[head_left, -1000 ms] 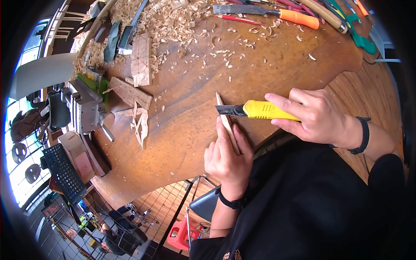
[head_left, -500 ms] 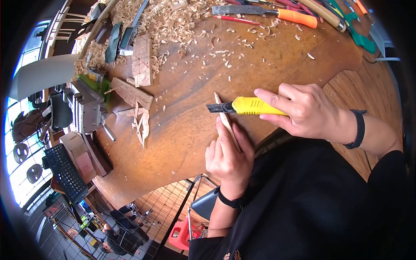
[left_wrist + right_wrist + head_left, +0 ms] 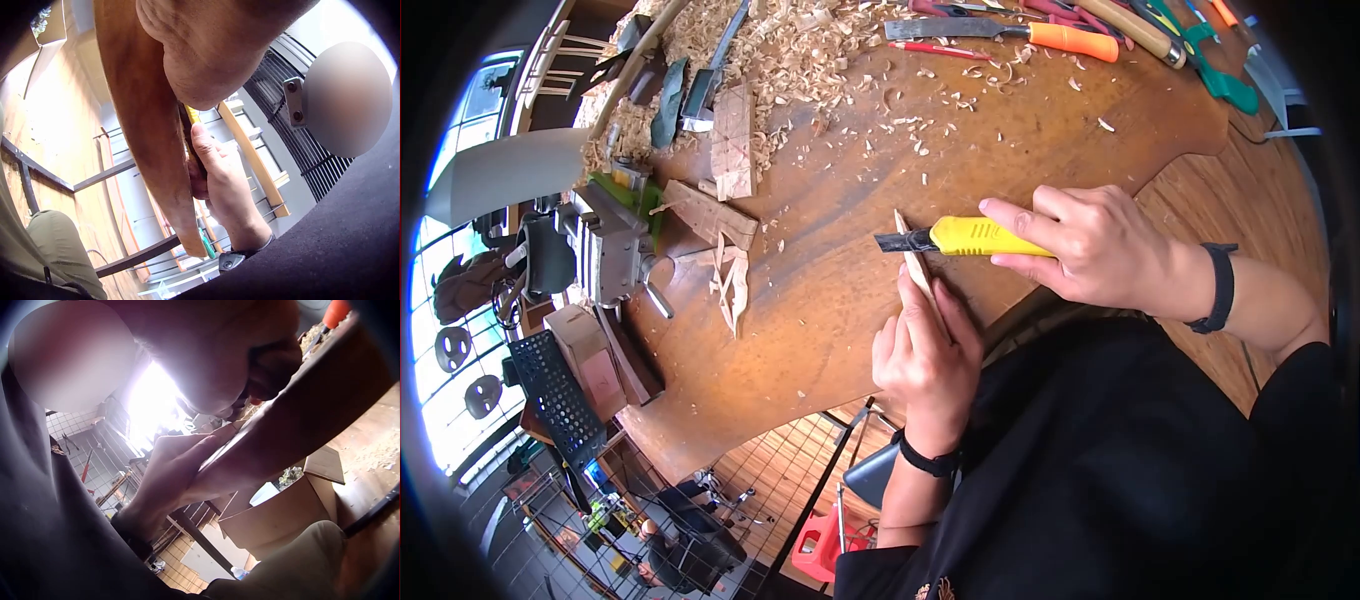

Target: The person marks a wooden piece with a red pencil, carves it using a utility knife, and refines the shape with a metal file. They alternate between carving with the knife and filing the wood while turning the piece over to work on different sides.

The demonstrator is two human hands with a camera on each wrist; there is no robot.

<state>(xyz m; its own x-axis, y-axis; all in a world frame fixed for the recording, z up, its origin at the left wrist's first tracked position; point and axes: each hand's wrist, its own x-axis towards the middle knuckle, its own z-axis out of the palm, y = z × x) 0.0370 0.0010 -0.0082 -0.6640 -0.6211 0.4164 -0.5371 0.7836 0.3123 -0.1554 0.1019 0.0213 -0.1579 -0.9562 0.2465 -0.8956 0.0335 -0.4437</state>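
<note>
In the head view my left hand (image 3: 927, 356) pinches a slim pointed piece of pale wood (image 3: 917, 275) near the table's front edge, its tip pointing away from me. My right hand (image 3: 1102, 247) grips a yellow utility knife (image 3: 982, 236), with the index finger along its top. The dark blade (image 3: 905, 241) crosses the wood just below the tip and sticks out to the left. In the left wrist view the right hand (image 3: 224, 181) shows beyond the table edge (image 3: 150, 137). The left hand (image 3: 165, 475) appears in the right wrist view beside the tabletop; the wood there is hard to make out.
Shavings (image 3: 800, 60) cover the table's back left. An orange-handled chisel (image 3: 1072, 41), a red pencil (image 3: 940, 49) and other tools lie at the back. Wood blocks (image 3: 733, 140), thin wooden pieces (image 3: 732, 285) and a metal vise (image 3: 615, 262) are on the left.
The knife and right hand have shifted left and slightly up, so more of the blade extends past the wood. The left hand keeps its hold on the wood with little movement.
</note>
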